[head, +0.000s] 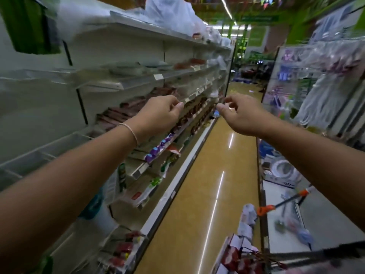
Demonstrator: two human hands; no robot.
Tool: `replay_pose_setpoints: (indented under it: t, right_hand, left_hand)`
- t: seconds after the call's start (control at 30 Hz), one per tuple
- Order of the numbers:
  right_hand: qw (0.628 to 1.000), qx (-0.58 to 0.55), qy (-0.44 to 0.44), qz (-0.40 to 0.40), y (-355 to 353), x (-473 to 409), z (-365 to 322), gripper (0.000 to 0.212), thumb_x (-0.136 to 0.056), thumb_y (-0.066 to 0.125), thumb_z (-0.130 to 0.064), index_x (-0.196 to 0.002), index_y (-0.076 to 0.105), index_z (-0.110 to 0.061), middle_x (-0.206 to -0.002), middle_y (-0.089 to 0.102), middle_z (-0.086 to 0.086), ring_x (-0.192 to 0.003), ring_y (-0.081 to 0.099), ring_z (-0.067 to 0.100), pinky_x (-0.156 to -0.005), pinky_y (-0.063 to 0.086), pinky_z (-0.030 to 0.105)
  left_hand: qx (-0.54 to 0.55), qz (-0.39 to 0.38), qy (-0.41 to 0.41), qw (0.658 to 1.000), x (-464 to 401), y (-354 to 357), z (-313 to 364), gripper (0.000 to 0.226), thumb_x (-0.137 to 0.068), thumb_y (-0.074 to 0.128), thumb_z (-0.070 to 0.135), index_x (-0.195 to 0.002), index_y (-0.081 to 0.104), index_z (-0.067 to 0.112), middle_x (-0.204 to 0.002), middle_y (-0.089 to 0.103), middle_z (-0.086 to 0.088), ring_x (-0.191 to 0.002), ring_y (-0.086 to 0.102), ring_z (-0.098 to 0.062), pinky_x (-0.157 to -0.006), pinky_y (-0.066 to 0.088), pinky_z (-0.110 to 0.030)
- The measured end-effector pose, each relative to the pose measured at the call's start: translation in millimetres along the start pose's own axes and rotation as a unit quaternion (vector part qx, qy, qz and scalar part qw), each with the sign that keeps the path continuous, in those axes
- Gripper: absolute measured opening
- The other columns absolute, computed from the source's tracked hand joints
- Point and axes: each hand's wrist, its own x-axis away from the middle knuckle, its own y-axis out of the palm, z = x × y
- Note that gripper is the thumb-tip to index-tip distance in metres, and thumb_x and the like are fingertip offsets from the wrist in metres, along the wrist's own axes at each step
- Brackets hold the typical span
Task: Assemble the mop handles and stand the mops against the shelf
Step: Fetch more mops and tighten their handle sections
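Note:
Both my arms reach forward down a shop aisle. My left hand (162,113) hangs in the air in front of the left shelf (138,84), fingers loosely curled and holding nothing. My right hand (241,115) is level with it over the aisle, thumb and fingers loosely bent, also holding nothing. A mop handle with orange fittings (284,202) leans at the lower right, under my right forearm, by the right-hand display. The whole picture is blurred by motion.
The left shelf holds packaged goods on several levels, with plastic bags (173,12) on top. Shiny yellow floor (213,175) runs down the middle. On the right are hanging white goods (325,95), a white bucket (282,171) and red-and-white packets (237,254).

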Motion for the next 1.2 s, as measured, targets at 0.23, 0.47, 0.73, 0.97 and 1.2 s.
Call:
replay_pose_setpoints:
  t: [0.23,0.47,0.73,0.97,1.2]
  right_hand:
    - [0.997,0.032,0.076,0.002,50.0,-70.5,49.1,0.048,-0.099,0.046,-0.045,-0.137,0.050,-0.015,-0.133,0.058,0.010,-0.119,0.055,0.027,-0.092,0.048,0.039]
    - [0.981,0.072,0.177,0.033,59.8,-131.5,91.7,0.048,-0.100,0.044,-0.045,-0.134,0.055,-0.013,-0.129,0.062,0.011,-0.116,0.058,0.028,-0.092,0.047,0.037]
    - [0.964,0.097,0.241,0.049,66.1,-165.8,158.0,0.046,-0.100,0.046,-0.041,-0.131,0.058,-0.009,-0.127,0.063,0.013,-0.116,0.058,0.029,-0.098,0.048,0.044]
    - [0.957,0.068,0.280,0.023,116.0,-230.0,243.8,0.044,-0.100,0.047,-0.039,-0.129,0.058,-0.008,-0.128,0.062,0.016,-0.117,0.057,0.031,-0.100,0.047,0.046]
    - [0.952,0.065,0.299,0.020,132.4,-329.4,352.4,0.041,-0.098,0.051,-0.039,-0.126,0.061,-0.011,-0.123,0.066,0.013,-0.111,0.061,0.029,-0.092,0.049,0.039]
  left_hand:
    - [-0.020,-0.095,0.029,0.995,-89.4,73.7,-55.6,0.040,-0.100,0.039,0.039,-0.104,0.063,0.008,-0.100,0.066,-0.012,-0.093,0.060,-0.029,-0.082,0.049,-0.039]
    - [0.029,-0.113,0.077,0.990,-194.5,120.2,-79.1,0.037,-0.100,0.040,0.039,-0.098,0.063,0.011,-0.092,0.065,-0.008,-0.088,0.060,-0.026,-0.068,0.040,-0.030]
    - [0.087,-0.141,0.124,0.978,-267.3,205.7,-75.8,0.038,-0.099,0.041,0.039,-0.112,0.062,0.011,-0.103,0.067,-0.011,-0.096,0.061,-0.028,-0.082,0.051,-0.038]
    - [0.088,-0.174,0.121,0.973,-340.6,287.1,-90.7,0.040,-0.100,0.040,0.039,-0.120,0.060,0.011,-0.109,0.066,-0.011,-0.101,0.060,-0.026,-0.086,0.050,-0.037]
    - [0.084,-0.194,0.091,0.973,-464.3,361.6,-94.6,0.041,-0.100,0.039,0.041,-0.120,0.059,0.012,-0.107,0.066,-0.010,-0.097,0.060,-0.025,-0.086,0.052,-0.042]
